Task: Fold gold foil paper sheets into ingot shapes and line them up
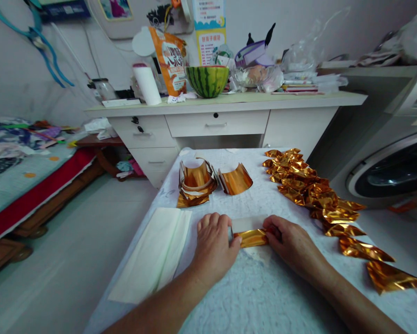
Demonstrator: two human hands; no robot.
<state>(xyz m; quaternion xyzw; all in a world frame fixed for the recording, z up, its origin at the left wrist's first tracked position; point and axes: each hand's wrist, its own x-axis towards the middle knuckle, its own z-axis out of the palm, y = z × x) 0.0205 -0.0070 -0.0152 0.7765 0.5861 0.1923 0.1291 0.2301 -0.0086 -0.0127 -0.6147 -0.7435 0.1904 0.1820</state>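
Observation:
In the head view, a strip of gold foil (253, 238) lies on the table between my hands, with a white sheet (249, 224) along its far edge. My left hand (212, 246) is curled at the strip's left end, its thumb pressing on the foil. At the opposite end, my right hand (294, 241) pinches the foil between thumb and fingers. Curved gold foil sheets (197, 178) are stacked beyond my left hand, and a single curved gold sheet (237, 180) sits beside them. Folded white paper (149, 255) lies to the left.
Twisted gold foil pieces (322, 197) line the right side of the cloth-covered table (236, 297). Behind stands a white desk (194, 121) bearing a watermelon half (207, 81) and an orange pouch (170, 62). A washing machine (396, 139) is at right, a bed (30, 181) at left.

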